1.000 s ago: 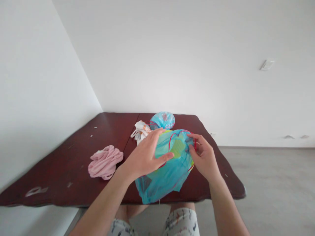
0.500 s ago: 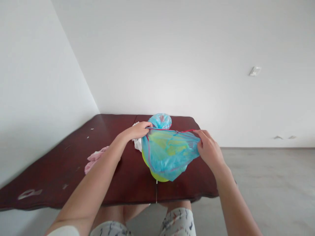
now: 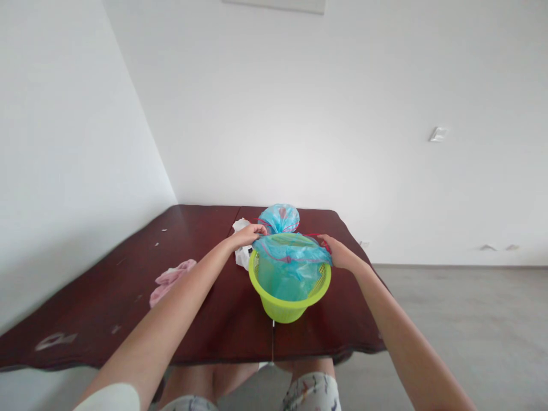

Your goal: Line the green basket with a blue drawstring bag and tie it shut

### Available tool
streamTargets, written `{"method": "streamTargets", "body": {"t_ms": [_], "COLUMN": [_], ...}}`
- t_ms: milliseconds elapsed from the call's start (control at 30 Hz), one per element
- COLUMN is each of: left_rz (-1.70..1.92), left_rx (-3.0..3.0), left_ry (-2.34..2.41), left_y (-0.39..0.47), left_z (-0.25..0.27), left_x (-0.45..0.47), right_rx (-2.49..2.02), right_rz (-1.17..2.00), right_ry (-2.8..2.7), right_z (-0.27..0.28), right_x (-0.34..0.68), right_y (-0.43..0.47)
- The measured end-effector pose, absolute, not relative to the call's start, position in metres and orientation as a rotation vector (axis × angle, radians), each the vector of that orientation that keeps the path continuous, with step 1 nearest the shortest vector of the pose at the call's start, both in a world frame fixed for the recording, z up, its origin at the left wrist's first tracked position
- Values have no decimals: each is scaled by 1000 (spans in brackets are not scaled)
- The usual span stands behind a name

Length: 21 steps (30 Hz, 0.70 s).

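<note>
A yellow-green plastic basket (image 3: 282, 313) stands upright on the dark red table. A thin blue plastic bag (image 3: 291, 279) with a red drawstring hangs down inside it, its top edge spread over the far rim. My left hand (image 3: 252, 233) pinches the bag's edge at the far left of the rim. At the far right, my right hand (image 3: 336, 251) grips the bag's edge and the red drawstring, fingers partly hidden. Behind the basket sits a second blue bag (image 3: 280, 218), full and gathered at its neck.
White crumpled plastic (image 3: 242, 257) lies just left of the basket. A pink cloth (image 3: 165, 282) rests on the table (image 3: 214, 319), partly behind my left forearm. White walls (image 3: 299, 114) stand behind and to the left. Grey floor (image 3: 462, 308) lies to the right.
The blue bag, which was stretched across the front of the basket, has gone down into it, and the near rim shows now. My right hand has moved slightly left and down.
</note>
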<state>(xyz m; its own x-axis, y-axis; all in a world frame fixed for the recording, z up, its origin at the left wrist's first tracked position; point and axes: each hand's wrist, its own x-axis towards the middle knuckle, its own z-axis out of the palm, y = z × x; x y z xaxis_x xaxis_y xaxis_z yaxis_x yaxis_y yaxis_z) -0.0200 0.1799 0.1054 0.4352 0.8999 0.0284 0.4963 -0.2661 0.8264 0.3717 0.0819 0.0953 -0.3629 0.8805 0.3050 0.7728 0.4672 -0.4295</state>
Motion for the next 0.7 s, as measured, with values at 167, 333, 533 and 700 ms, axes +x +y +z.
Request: {"method": "streamTargets", "body": {"t_ms": [167, 333, 533, 700], "left_rz": [600, 578, 811, 1010], "left_rx": [1854, 1881, 2189, 2309], "left_ry": [1086, 1008, 860, 904], "left_y": [172, 133, 56, 6], "left_z": [92, 108, 110, 83], "left_x": [-28, -65, -96, -78], "right_rx": [-1238, -1299, -1248, -1234], "right_rz": [773, 742, 654, 554], "right_ry": [-2269, -2197, -1883, -1692], "right_z": [92, 94, 79, 39], "right_x": [379, 398, 394, 358], "right_y": [75, 34, -46, -71]}}
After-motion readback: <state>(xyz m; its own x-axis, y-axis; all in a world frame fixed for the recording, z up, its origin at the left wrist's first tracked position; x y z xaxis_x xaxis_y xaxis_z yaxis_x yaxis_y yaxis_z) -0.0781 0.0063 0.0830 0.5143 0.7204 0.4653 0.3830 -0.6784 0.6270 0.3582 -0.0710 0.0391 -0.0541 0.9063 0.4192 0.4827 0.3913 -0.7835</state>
